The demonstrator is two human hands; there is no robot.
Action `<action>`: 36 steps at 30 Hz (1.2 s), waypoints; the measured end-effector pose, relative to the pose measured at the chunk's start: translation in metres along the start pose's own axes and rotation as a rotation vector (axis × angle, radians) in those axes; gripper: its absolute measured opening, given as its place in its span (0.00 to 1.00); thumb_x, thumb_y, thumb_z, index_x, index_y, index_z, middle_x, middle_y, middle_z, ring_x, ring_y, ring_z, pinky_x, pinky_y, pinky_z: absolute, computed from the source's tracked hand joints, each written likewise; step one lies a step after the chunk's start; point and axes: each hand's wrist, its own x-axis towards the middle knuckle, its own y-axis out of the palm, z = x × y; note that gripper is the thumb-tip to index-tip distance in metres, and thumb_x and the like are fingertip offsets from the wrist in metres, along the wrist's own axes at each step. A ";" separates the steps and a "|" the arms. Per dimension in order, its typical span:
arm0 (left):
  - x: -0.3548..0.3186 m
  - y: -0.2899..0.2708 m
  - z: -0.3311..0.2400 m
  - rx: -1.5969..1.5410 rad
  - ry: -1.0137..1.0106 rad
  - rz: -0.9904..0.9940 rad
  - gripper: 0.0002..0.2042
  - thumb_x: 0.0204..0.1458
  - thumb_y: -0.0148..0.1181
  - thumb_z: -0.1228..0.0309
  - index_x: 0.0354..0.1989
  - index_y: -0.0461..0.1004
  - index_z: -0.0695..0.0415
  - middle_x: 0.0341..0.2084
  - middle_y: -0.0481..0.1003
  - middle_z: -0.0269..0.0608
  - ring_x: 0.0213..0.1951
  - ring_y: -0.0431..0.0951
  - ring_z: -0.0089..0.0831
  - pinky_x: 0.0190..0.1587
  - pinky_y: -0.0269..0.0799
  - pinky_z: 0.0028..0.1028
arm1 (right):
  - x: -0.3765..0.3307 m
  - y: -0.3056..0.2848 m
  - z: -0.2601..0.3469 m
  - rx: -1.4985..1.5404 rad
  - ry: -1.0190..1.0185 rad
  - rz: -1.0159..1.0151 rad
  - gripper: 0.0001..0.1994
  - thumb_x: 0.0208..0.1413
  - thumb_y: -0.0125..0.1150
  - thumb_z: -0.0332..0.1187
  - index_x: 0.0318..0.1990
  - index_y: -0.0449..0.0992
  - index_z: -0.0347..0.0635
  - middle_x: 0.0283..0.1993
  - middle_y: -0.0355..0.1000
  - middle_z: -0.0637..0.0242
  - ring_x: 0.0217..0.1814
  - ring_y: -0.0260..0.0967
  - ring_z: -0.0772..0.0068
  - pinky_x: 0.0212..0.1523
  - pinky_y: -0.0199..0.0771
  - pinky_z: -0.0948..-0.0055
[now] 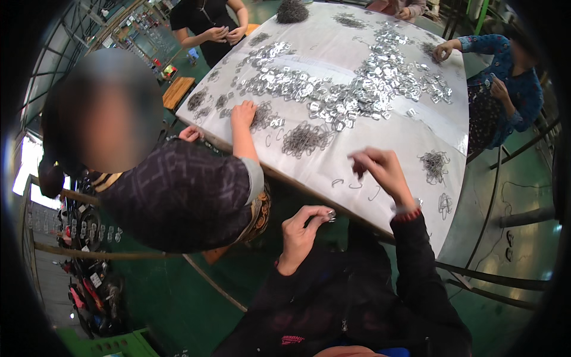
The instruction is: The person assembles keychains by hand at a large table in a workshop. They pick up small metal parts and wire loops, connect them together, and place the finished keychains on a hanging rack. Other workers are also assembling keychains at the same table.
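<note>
My left hand [299, 233] is closed in front of the table's near edge, pinching a small shiny metal buckle [331, 216] between thumb and fingers. Over the near part of the table is my right hand [382, 171]. Its fingertips are smeared by motion, so I cannot tell whether they hold anything. Just below it, a few loose bent wire hooks [375, 194] lie on the white tabletop [324, 171]. A tangled heap of wire hooks [304, 140] sits beyond and left of my right hand. Farther back spreads a large pile of flat silvery metal pieces [357, 98].
Close on my left, a co-worker's hand [244, 113] reaches to another wire heap [260, 116]. Across the table, another person's hands [223, 34] are together. At the right, a person in a blue sleeve [489, 43] reaches in. Smaller wire heaps [435, 166] lie on the right side.
</note>
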 end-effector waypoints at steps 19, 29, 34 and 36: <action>-0.014 -0.001 0.026 0.073 0.182 -0.127 0.06 0.50 0.62 0.83 0.34 0.71 0.64 0.30 0.78 0.46 0.35 0.79 0.34 0.40 0.75 0.28 | 0.088 -0.007 -0.116 -0.121 0.083 -0.435 0.07 0.50 0.64 0.28 0.29 0.76 0.30 0.21 0.74 0.60 0.21 0.73 0.68 0.26 0.75 0.71; -0.015 0.012 0.027 0.192 0.013 0.007 0.03 0.51 0.61 0.81 0.33 0.74 0.63 0.28 0.78 0.41 0.31 0.79 0.29 0.35 0.74 0.26 | -0.074 0.060 -0.002 0.316 0.190 -0.105 0.09 0.56 0.60 0.21 0.44 0.77 0.32 0.34 0.76 0.65 0.34 0.72 0.82 0.33 0.76 0.79; -0.019 0.018 0.020 0.248 0.015 0.024 0.04 0.50 0.61 0.82 0.33 0.74 0.62 0.28 0.77 0.46 0.31 0.80 0.36 0.35 0.73 0.29 | -0.094 0.068 0.014 0.253 0.061 -0.108 0.06 0.55 0.59 0.20 0.40 0.78 0.33 0.36 0.77 0.66 0.39 0.75 0.79 0.41 0.76 0.79; -0.023 0.018 0.020 0.187 -0.039 0.024 0.04 0.50 0.62 0.81 0.34 0.75 0.62 0.29 0.77 0.45 0.31 0.79 0.37 0.35 0.73 0.28 | -0.096 0.068 0.014 0.188 -0.025 -0.129 0.06 0.53 0.61 0.19 0.39 0.79 0.31 0.36 0.77 0.64 0.38 0.74 0.77 0.39 0.74 0.79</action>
